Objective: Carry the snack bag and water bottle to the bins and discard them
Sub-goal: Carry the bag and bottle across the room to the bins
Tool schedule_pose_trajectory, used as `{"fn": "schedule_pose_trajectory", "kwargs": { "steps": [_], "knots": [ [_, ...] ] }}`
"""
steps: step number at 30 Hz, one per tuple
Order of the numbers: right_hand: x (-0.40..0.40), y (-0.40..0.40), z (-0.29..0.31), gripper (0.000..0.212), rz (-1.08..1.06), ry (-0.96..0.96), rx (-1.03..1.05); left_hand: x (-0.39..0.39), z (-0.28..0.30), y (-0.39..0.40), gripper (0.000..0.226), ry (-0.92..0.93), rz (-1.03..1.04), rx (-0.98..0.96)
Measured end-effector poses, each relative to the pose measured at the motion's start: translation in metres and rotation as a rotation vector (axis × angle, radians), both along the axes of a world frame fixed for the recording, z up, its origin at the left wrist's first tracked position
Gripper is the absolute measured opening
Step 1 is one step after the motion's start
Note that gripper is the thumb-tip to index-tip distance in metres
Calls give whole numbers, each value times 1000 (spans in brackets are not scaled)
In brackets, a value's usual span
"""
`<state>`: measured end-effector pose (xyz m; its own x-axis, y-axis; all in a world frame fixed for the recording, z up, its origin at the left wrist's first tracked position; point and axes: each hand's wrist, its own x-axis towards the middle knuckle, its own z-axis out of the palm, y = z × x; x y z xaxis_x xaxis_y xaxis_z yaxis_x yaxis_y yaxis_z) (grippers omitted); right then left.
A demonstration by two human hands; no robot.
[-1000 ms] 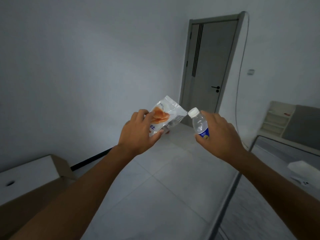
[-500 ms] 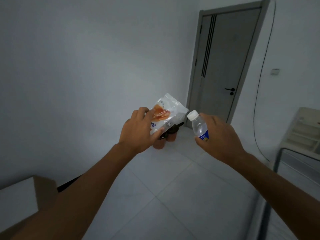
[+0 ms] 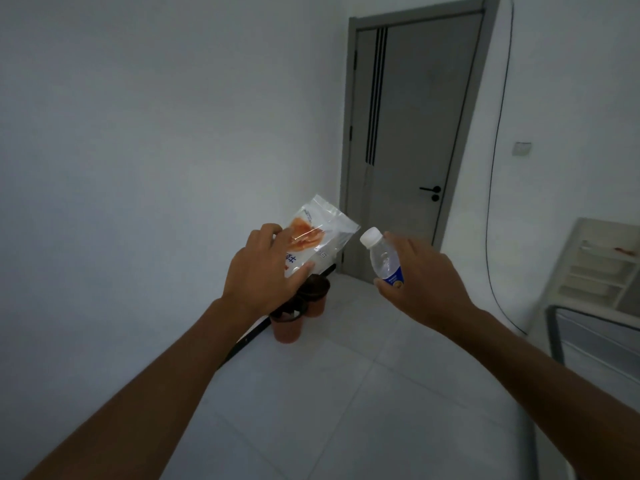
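My left hand [image 3: 261, 271] grips a clear snack bag [image 3: 317, 233] with an orange picture, held up at chest height. My right hand [image 3: 420, 282] holds a small clear water bottle [image 3: 382, 256] with a white cap and blue label, tilted to the left. Two small orange bins with dark liners stand on the floor by the wall, just below my left hand: the near bin [image 3: 287, 327] and the far bin [image 3: 316, 296], both partly hidden by that hand.
A closed grey door [image 3: 412, 140] is in the far corner. A black cable [image 3: 498, 168] hangs down the right wall. A white shelf unit [image 3: 595, 268] and a grey-framed table edge [image 3: 554, 330] are on the right. Pale tiled floor lies ahead.
The view has swung left and moved forward: the door and bins are closer, the cardboard box on the left has left the frame. Both hands keep their grips.
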<state>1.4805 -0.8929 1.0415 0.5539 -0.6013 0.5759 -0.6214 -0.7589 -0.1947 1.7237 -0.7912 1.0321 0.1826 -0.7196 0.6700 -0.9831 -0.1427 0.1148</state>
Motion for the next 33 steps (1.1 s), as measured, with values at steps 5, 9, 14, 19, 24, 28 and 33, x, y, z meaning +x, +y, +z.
{"fn": "schedule_pose_trajectory", "kwargs": {
  "steps": [5, 9, 14, 19, 24, 28, 33],
  "knots": [
    [59, -106, -13, 78, -8, -5, -7, 59, -18, -110, 66, -10, -13, 16],
    [101, -208, -19, 76, 18, -26, -12, 103, -28, -210, 68, -22, -5, 27],
    [141, -354, -7, 74, 39, -32, 8, 156, -10, -347, 68, -44, 25, -6],
    [182, -482, 2, 72, 42, 5, 8, 199, -2, -467, 67, -31, 33, -9],
    [237, -590, -8, 72, 47, 18, -1, 250, -12, -573, 64, -26, 39, -25],
    [290, -671, -20, 73, 48, 38, -19, 305, -24, -657, 65, -24, 43, -49],
    [362, -769, -15, 72, 39, 31, -38, 375, -26, -764, 64, -12, 23, -83]
  ]
}}
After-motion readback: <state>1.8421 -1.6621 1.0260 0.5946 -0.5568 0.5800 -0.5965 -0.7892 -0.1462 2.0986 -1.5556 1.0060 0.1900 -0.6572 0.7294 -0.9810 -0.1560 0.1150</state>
